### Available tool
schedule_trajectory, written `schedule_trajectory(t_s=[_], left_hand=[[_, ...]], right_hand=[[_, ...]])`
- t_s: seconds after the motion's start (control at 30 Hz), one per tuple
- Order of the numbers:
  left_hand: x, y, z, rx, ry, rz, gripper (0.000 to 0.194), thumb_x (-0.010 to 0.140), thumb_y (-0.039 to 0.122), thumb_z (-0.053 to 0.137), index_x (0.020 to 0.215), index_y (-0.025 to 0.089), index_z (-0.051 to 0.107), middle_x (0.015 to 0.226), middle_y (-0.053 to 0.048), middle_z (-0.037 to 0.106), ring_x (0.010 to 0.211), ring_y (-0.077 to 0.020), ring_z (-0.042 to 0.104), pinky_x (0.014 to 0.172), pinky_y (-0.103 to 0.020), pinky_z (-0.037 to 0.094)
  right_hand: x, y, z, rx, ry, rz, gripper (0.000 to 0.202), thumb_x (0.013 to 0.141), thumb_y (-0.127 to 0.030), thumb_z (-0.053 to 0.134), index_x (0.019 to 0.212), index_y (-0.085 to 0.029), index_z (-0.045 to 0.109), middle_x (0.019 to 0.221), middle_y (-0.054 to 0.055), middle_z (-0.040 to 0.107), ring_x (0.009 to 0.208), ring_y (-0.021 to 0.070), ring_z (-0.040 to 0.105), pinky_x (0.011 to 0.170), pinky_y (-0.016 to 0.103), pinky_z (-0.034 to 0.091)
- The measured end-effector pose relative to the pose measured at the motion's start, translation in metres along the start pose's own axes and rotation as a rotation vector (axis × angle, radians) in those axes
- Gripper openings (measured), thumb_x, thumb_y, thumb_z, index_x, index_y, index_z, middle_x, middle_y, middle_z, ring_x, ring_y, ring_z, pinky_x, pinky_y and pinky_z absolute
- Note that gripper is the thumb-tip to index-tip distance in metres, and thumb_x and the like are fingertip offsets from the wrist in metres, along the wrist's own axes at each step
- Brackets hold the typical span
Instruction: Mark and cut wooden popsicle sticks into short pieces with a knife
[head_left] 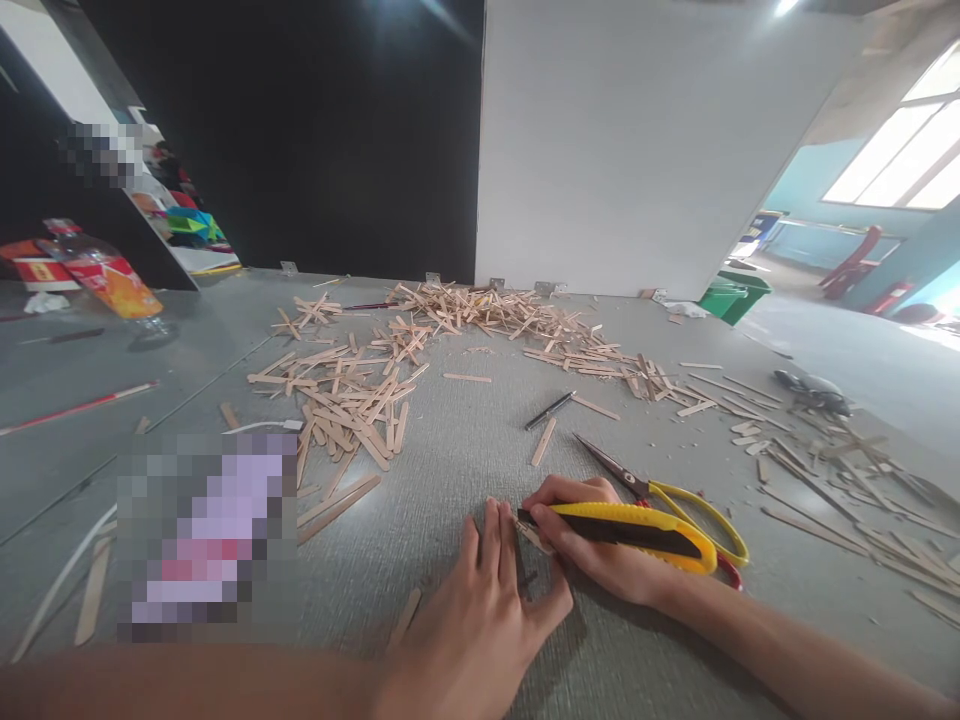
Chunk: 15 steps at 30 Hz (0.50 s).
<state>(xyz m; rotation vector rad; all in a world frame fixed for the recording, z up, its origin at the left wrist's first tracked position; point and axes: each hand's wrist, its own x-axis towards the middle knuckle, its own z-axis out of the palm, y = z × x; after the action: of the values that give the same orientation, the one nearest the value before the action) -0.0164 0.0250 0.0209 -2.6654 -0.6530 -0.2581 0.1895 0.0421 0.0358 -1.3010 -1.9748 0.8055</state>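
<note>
My right hand (592, 535) is closed around a yellow and black utility knife (637, 530). The knife's front end points left, down at a short piece of wooden craft stick (534, 535) on the table; its blade is hard to make out. My left hand (495, 600) rests low on the tabletop with the fingers stretched forward. Its index fingertip and thumb hold the stick piece from both ends, close to the knife. Just behind the right hand lie scissors (637, 485) with yellow handles, partly covered by the knife. A loose craft stick (544, 442) lies ahead of my hands.
Piles of craft sticks (352, 400) spread across the grey table (450, 450). A black pen (550, 410) lies mid-table. At left are a blurred-out purple object (217, 530), a white cable (67, 580) and a drink bottle (112, 275). Black and white panels (600, 150) stand behind.
</note>
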Motion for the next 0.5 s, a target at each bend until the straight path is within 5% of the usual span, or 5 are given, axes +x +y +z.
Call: schedule_trajectory(t_s=[0.5], left_hand=[[0.0003, -0.002, 0.0021, 0.002, 0.003, 0.004, 0.041, 0.096, 0.037, 0.059, 0.131, 0.016, 0.053, 0.124, -0.03, 0.071, 0.121, -0.0443, 0.067, 0.104, -0.06, 0.046]], right_hand=[[-0.0022, 0.0069, 0.0055, 0.036, 0.023, -0.117, 0.033, 0.104, -0.038, 0.05, 0.086, -0.017, 0.069, 0.071, 0.001, 0.065, 0.059, 0.0117, 0.053, 0.058, 0.026, 0.041]])
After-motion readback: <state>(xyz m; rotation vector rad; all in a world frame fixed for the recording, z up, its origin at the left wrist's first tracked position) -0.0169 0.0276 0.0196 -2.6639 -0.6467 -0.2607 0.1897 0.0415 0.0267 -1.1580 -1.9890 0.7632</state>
